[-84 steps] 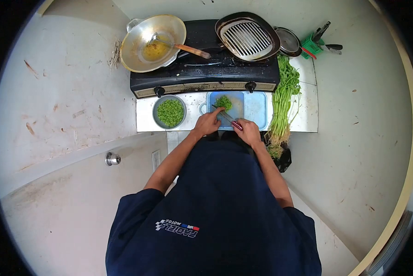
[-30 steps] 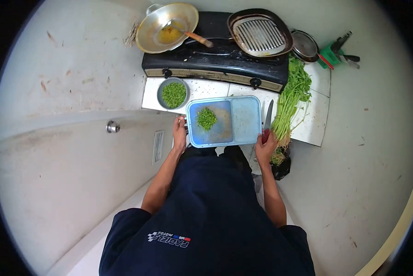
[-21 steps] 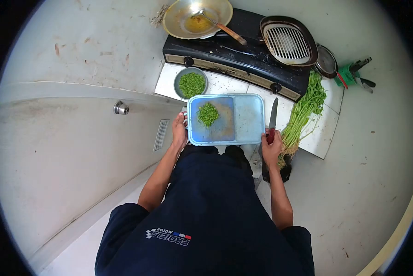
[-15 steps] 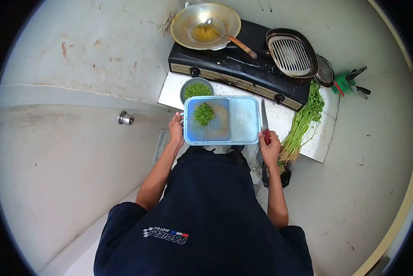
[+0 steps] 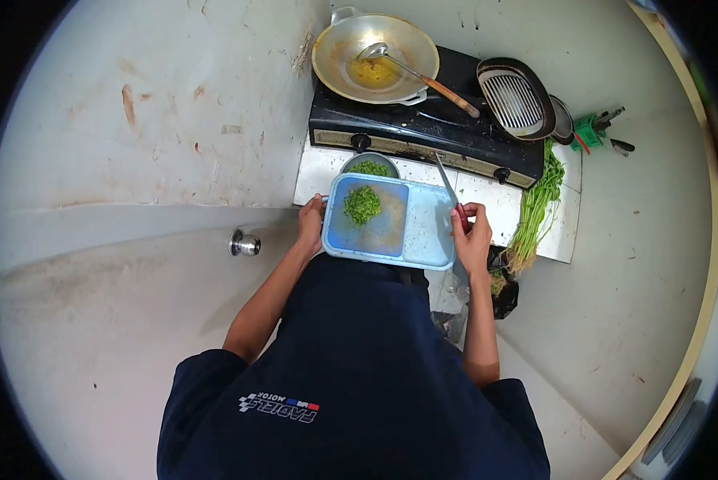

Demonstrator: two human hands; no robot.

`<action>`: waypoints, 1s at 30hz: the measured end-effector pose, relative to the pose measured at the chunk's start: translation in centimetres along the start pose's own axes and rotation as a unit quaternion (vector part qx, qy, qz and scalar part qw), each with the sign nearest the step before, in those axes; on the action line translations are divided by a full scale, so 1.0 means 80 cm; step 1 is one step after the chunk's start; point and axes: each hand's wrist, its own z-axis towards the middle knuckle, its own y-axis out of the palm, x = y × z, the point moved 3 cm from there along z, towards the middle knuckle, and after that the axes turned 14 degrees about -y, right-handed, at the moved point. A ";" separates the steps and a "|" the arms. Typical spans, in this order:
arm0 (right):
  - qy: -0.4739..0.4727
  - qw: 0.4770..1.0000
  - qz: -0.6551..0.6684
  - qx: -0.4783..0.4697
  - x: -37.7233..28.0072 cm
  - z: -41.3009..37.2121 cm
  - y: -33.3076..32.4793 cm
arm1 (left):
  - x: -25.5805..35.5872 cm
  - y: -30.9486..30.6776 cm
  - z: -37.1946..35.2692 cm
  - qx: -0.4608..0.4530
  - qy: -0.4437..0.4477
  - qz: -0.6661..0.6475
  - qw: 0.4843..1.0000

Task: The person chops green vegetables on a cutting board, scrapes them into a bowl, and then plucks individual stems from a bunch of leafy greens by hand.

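Note:
My left hand (image 5: 311, 224) grips the left end of a light blue cutting board (image 5: 429, 232), which has a raised rim and a darker blue section on the left. A small heap of chopped greens (image 5: 363, 206) lies on that darker section. My right hand (image 5: 474, 240) is closed round the red handle of a knife (image 5: 448, 184), at the board's right edge. The blade points up and away, over the board's far right corner. Just beyond the board, partly hidden by it, stands a grey bowl (image 5: 394, 170) with more chopped greens inside.
Behind the counter's front strip sits a black gas stove (image 5: 423, 132). It carries a wok (image 5: 335, 68) with a wooden-handled ladle (image 5: 447, 94) and a grill pan (image 5: 519, 100). Long-stemmed greens (image 5: 535, 212) lie at the right, near a green basket (image 5: 589, 130) of utensils and a black bag (image 5: 504, 296).
The knife has come away from the board's right side, and its blade now tilts over the far right corner. The board has shifted slightly nearer my body and overlaps more of the bowl.

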 end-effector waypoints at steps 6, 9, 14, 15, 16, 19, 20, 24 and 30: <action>0.027 0.993 -0.004 -0.114 -0.015 -0.021 0.017 | -0.019 0.003 0.025 -0.018 -0.054 0.007 0.998; -0.004 0.987 -0.013 -0.163 -0.029 -0.009 0.009 | -0.027 0.008 0.035 -0.014 -0.069 0.025 0.997; -0.010 0.977 -0.005 -0.213 -0.021 0.018 0.010 | -0.029 -0.003 0.046 -0.012 -0.080 0.056 0.995; -0.012 0.975 0.001 -0.220 -0.022 0.027 0.013 | -0.024 -0.002 0.041 0.023 -0.078 0.052 0.995; -0.027 0.973 0.002 -0.230 -0.021 0.034 0.017 | -0.020 -0.002 0.041 0.021 -0.073 0.050 0.996; -0.057 0.964 0.014 -0.260 -0.015 0.053 0.019 | -0.020 -0.005 0.032 -0.003 -0.076 0.028 0.997; -0.063 0.964 0.023 -0.259 -0.010 0.059 0.019 | -0.018 -0.006 0.031 0.006 -0.070 0.027 0.997; -0.087 0.958 0.034 -0.270 0.005 0.076 0.018 | -0.017 -0.007 0.020 0.039 -0.084 0.014 0.996; -0.143 0.935 0.031 -0.324 0.010 0.096 0.010 | -0.006 0.010 0.001 0.047 -0.068 0.017 0.996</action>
